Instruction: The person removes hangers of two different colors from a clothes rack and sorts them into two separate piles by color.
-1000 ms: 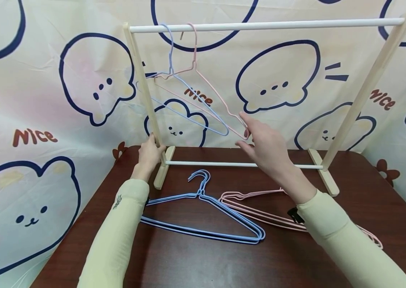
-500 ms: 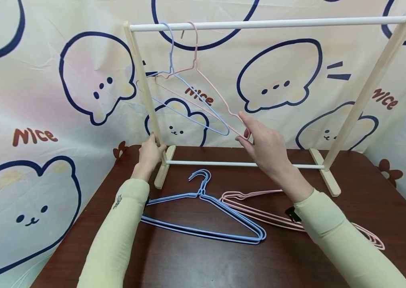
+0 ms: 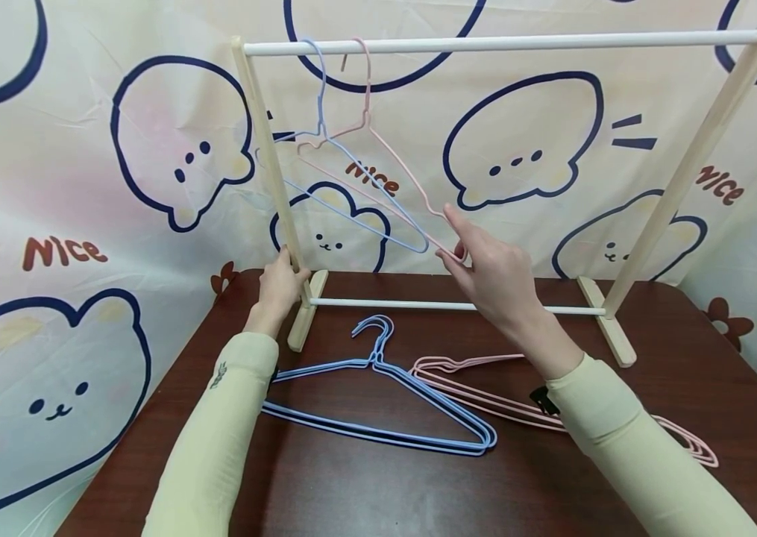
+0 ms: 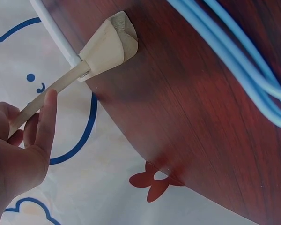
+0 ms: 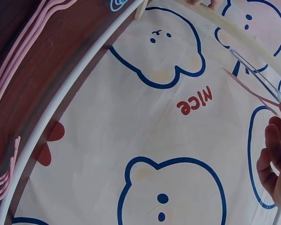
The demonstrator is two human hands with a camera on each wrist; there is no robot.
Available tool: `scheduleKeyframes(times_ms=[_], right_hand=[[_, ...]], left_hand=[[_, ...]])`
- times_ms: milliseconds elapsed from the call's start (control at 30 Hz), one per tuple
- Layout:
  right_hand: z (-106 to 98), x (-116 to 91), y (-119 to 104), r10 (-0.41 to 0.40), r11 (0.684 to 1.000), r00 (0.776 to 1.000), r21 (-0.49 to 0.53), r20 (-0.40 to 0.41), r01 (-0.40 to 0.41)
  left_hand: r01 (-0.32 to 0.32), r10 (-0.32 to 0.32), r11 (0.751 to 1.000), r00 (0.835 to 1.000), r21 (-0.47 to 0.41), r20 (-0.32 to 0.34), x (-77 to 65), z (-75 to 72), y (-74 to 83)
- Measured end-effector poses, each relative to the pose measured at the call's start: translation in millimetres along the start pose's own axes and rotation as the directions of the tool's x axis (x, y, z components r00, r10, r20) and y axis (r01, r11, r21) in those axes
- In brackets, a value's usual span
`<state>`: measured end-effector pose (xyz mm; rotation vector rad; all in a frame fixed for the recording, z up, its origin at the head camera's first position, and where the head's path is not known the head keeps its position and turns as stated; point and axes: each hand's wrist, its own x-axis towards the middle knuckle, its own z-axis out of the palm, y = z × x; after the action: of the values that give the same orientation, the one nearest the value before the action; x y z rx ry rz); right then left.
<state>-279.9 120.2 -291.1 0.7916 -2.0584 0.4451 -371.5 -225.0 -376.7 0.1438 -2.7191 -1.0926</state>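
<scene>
In the head view, my left hand [image 3: 279, 287] grips the left wooden post [image 3: 275, 179] of a small clothes rack near its base. My right hand [image 3: 495, 276] pinches the near corner of a pink hanger [image 3: 400, 162], its thumb below and index finger along the wire. That hanger's hook is over the white top rail [image 3: 519, 43]. Just left of it on the rail is a blue hanger [image 3: 368, 177]. The left wrist view shows my left fingers around the post [image 4: 61, 84]. In the right wrist view, my right hand [image 5: 276, 154] is partly cut off.
On the dark brown table [image 3: 378, 492] lie several stacked blue hangers [image 3: 385, 438]. To their right are several pink hangers [image 3: 485, 403], partly behind my right forearm. A white lower rail [image 3: 391, 303] joins the rack's feet, with a patterned cloth behind.
My right thumb has come up against the pink hanger's corner. The hanger's far end has swung slightly to the right. My left hand stays on the post.
</scene>
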Motion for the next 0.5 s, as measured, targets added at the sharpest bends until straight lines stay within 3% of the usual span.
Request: scheduleKeyframes(times_ms=[500], right_hand=[[-6.5,-0.7,8.1,-0.111,0.993,0.988,0.021,-0.108,0.114]], left_hand=[[0.008,-0.008,0.999,1.0,0.031,0.001,0.8,-1.5,1.1]])
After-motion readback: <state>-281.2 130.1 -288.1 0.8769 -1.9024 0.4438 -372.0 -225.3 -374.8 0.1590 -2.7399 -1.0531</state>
